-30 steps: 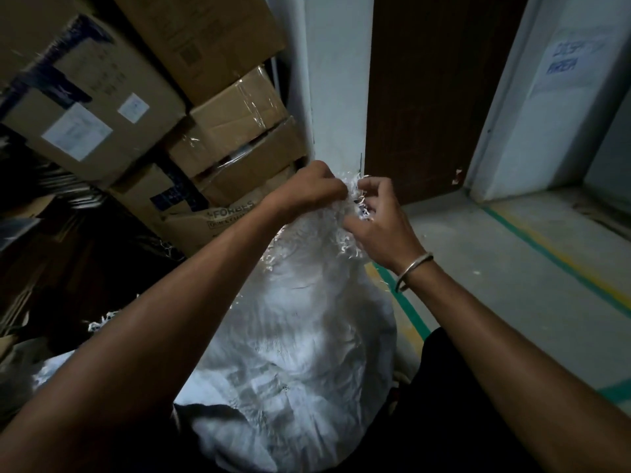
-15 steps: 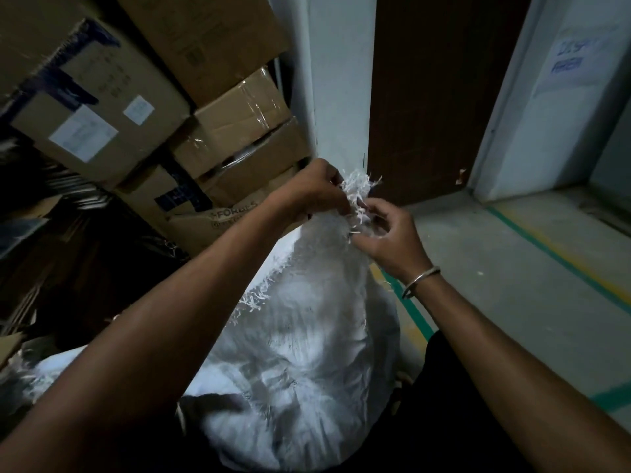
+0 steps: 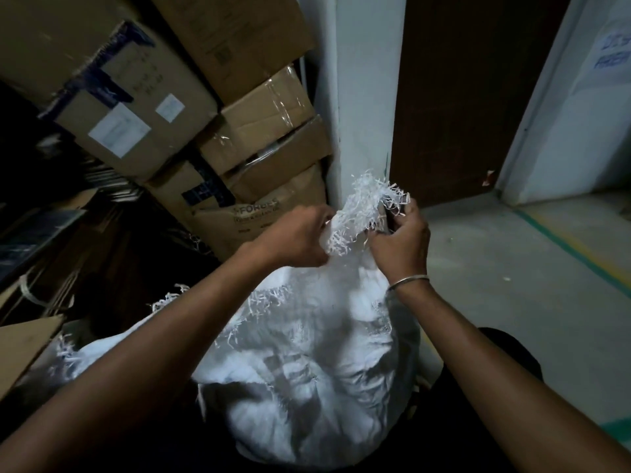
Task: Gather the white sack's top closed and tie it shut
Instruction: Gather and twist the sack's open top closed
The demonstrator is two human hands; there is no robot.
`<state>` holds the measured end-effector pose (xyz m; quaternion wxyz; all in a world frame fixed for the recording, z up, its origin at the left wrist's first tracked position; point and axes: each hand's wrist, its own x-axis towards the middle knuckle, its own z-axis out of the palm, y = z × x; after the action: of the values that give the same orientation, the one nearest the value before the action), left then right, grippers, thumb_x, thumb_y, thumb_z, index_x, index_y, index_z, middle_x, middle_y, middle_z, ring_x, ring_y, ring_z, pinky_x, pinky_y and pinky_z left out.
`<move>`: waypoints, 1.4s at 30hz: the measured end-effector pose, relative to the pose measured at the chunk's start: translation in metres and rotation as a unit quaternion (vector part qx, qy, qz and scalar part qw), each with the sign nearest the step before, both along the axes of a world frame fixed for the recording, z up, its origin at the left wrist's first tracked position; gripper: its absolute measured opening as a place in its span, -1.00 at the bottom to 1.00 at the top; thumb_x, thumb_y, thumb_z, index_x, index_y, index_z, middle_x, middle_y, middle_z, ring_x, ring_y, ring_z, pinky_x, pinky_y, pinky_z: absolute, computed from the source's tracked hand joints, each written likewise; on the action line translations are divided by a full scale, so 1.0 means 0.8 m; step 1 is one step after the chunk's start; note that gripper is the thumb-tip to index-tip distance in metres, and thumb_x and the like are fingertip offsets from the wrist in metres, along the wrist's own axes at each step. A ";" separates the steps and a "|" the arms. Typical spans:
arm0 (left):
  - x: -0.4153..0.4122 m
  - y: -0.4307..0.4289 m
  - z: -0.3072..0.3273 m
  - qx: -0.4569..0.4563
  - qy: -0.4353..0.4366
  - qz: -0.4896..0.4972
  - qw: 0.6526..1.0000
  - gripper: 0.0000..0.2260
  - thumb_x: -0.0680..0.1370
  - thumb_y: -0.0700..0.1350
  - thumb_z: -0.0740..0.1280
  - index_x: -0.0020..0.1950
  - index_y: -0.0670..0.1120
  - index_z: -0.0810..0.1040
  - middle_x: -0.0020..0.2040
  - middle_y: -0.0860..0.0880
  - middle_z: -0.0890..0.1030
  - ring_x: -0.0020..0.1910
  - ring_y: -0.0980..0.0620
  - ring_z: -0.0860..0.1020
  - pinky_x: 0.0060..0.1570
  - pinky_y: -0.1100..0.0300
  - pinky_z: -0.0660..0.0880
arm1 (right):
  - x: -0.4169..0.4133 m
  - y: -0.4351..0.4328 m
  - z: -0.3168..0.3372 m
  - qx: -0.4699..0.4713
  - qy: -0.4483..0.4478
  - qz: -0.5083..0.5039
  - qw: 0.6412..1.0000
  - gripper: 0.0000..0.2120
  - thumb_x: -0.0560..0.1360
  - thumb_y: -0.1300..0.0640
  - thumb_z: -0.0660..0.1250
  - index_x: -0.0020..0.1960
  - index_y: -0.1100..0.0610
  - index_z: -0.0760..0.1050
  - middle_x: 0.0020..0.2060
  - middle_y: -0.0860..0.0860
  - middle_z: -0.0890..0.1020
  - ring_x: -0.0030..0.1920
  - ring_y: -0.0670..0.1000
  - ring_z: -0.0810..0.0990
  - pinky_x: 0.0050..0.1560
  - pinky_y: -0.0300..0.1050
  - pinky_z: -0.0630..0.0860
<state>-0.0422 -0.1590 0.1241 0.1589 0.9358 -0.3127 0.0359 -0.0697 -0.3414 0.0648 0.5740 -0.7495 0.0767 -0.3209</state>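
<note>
Boxes (image 3: 266, 131) of cardboard stack up at far left, behind the work. The left hand (image 3: 300, 233) grips the bunched neck of the white sack (image 3: 324, 353), fingers curled round the cloth just under the frayed top (image 3: 362, 209). The sack bulges full between the 2 forearms, its base hidden. The right hand (image 3: 399, 240), a bangle (image 3: 408, 280) at its wrist, pinches the frayed strands from the other side. The gathering looks mostly done; no knot shows yet. To tie well, the left hand should clamp the neck low and tight while the right twists whole cloth, since loose strands alone may slip or tear.
</note>
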 end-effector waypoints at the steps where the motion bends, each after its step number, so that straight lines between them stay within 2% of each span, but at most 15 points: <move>1: 0.001 0.000 -0.004 -0.036 -0.019 -0.003 0.999 -0.75 0.31 -0.15 0.49 -0.21 0.01 0.43 -0.32 0.08 0.52 -0.35 0.05 0.51 -0.37 0.09 0.42 | -0.004 0.003 0.003 0.007 0.004 0.006 1.000 -0.51 0.31 0.29 0.46 0.23 0.15 0.51 0.01 0.00 0.70 -0.01 -0.10 0.68 0.01 -0.23 0.61; 6: 0.007 0.000 0.008 -0.131 0.063 -0.039 0.989 -0.87 0.54 -0.24 0.27 0.00 -0.10 0.59 -0.12 -0.02 0.69 -0.13 0.07 0.66 -0.12 0.07 0.61 | -0.011 0.008 0.014 0.084 -0.021 0.088 0.992 -0.94 0.47 0.14 0.41 -0.08 0.03 0.56 -0.24 -0.16 0.67 -0.22 -0.16 0.64 -0.17 -0.12 0.57; 9: -0.001 -0.006 0.031 -0.135 0.130 -0.104 0.977 -0.74 0.62 -0.29 0.18 0.10 -0.09 0.64 0.07 0.02 0.69 0.06 0.11 0.65 0.06 0.15 0.59 | -0.020 0.005 0.022 0.106 -0.002 0.162 0.981 -0.85 0.49 0.15 0.31 -0.25 0.14 0.53 -0.39 0.01 0.53 -0.34 0.00 0.48 -0.31 0.02 0.41; 12: 0.002 -0.012 0.049 -0.117 0.197 -0.116 0.966 -0.68 0.62 -0.37 0.19 0.00 0.01 0.62 -0.10 0.25 0.64 -0.18 0.40 0.57 -0.15 0.48 0.44 | -0.031 -0.002 0.029 0.112 0.019 0.323 0.940 -0.87 0.41 0.18 0.33 -0.18 0.09 0.67 -0.27 -0.03 0.67 -0.20 -0.07 0.63 -0.15 -0.09 0.59; 14: 0.011 -0.015 0.051 -0.085 0.193 -0.100 0.972 -0.70 0.57 -0.39 0.24 -0.18 -0.04 0.60 -0.33 0.23 0.60 -0.38 0.35 0.50 -0.30 0.38 0.41 | -0.032 -0.001 0.027 0.027 0.062 0.359 0.931 -0.75 0.39 0.12 0.51 0.05 0.10 0.64 -0.08 -0.01 0.69 -0.05 -0.04 0.65 0.01 -0.01 0.61; 16: 0.015 -0.020 0.050 -0.062 0.147 -0.085 0.984 -0.76 0.49 -0.37 0.33 -0.28 -0.07 0.56 -0.37 0.11 0.59 -0.42 0.28 0.47 -0.35 0.21 0.42 | -0.029 0.008 0.021 -0.043 0.055 0.295 0.953 -0.54 0.32 0.18 0.61 0.18 0.10 0.58 0.05 -0.06 0.68 0.06 -0.11 0.65 0.11 -0.23 0.57; 18: 0.017 -0.023 0.045 -0.075 0.100 -0.080 0.989 -0.91 0.43 -0.31 0.44 -0.16 -0.15 0.59 -0.23 -0.07 0.66 -0.29 0.13 0.58 -0.29 0.09 0.53 | -0.022 0.017 0.021 -0.029 0.013 0.206 0.978 -0.55 0.32 0.29 0.59 0.18 0.13 0.60 0.06 -0.09 0.67 0.08 -0.15 0.64 0.12 -0.35 0.50; 21: 0.012 -0.012 0.036 -0.106 0.048 -0.052 0.992 -0.63 0.36 -0.19 0.50 0.07 -0.08 0.41 -0.10 -0.02 0.55 -0.17 0.01 0.53 -0.25 0.14 0.51 | -0.011 0.012 0.014 0.004 0.011 0.175 0.984 -0.66 0.37 0.33 0.54 0.11 0.13 0.63 0.02 -0.09 0.68 0.09 -0.14 0.65 0.16 -0.27 0.54; 24: 0.011 0.014 0.010 -0.029 0.018 -0.001 0.999 -0.66 0.35 -0.15 0.49 -0.03 -0.16 0.39 -0.23 -0.08 0.48 -0.32 -0.03 0.42 -0.40 0.06 0.37 | -0.007 0.010 0.008 0.069 0.028 0.130 0.989 -0.67 0.39 0.33 0.52 0.15 0.21 0.63 0.06 -0.03 0.70 0.12 -0.10 0.65 0.25 -0.13 0.54; 26: 0.010 0.031 -0.001 0.009 0.050 0.025 0.998 -0.74 0.43 -0.13 0.46 -0.22 -0.24 0.42 -0.36 -0.15 0.42 -0.41 -0.05 0.36 -0.41 0.05 0.29 | -0.006 0.012 0.008 0.098 0.018 0.099 0.990 -0.61 0.38 0.31 0.53 0.19 0.21 0.61 0.10 0.00 0.69 0.15 -0.08 0.65 0.26 -0.13 0.54; 30: 0.008 0.039 0.012 -0.105 0.182 0.071 0.975 -0.56 0.64 0.04 0.34 -0.38 -0.13 0.40 -0.43 -0.08 0.33 -0.48 0.07 0.28 -0.48 0.25 0.22 | -0.018 0.042 0.006 0.087 -0.051 -0.041 0.994 -0.68 0.37 0.28 0.46 0.12 0.16 0.62 0.06 -0.04 0.68 0.10 -0.02 0.67 0.17 -0.16 0.56; 33: 0.011 0.024 0.020 -0.194 0.203 0.098 0.955 -0.61 0.59 -0.09 0.32 -0.42 -0.09 0.36 -0.49 0.02 0.30 -0.52 0.11 0.21 -0.43 0.20 0.14 | -0.050 0.082 0.000 0.039 -0.176 -0.104 0.978 -0.81 0.44 0.23 0.36 0.05 0.15 0.60 -0.06 -0.06 0.65 -0.02 -0.05 0.65 0.07 -0.16 0.58; 36: 0.009 0.014 0.024 -0.258 0.218 0.107 0.935 -0.70 0.45 -0.05 0.25 -0.46 -0.03 0.27 -0.55 0.11 0.25 -0.57 0.17 0.16 -0.42 0.16 0.08 | -0.061 0.109 -0.028 -0.009 -0.175 -0.068 0.982 -0.76 0.44 0.27 0.36 0.09 0.14 0.60 -0.03 0.00 0.69 0.00 0.01 0.67 0.08 -0.07 0.59; 39: 0.009 0.001 0.027 -0.262 0.228 0.113 0.931 -0.77 0.36 0.05 0.21 -0.43 -0.04 0.34 -0.45 0.00 0.34 -0.50 0.12 0.27 -0.38 0.16 0.17 | -0.062 0.123 -0.045 -0.044 -0.096 -0.012 0.994 -0.57 0.35 0.29 0.23 0.20 0.12 0.53 0.09 0.14 0.66 0.13 0.19 0.63 0.15 0.09 0.56; 42: 0.013 -0.007 0.023 -0.312 0.311 0.129 0.889 -0.72 0.32 0.14 0.37 -0.21 -0.06 0.63 -0.08 -0.09 0.63 -0.09 -0.07 0.56 0.02 0.03 0.45 | -0.065 0.127 -0.044 -0.113 -0.061 0.045 0.991 -0.53 0.38 0.19 0.21 0.27 0.23 0.51 0.23 0.19 0.58 0.30 0.22 0.51 0.36 0.15 0.42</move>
<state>-0.0317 -0.1649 0.1421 0.5256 0.8334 -0.0965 -0.1408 -0.1215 -0.2396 0.0294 0.5035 -0.7911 -0.0289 -0.3461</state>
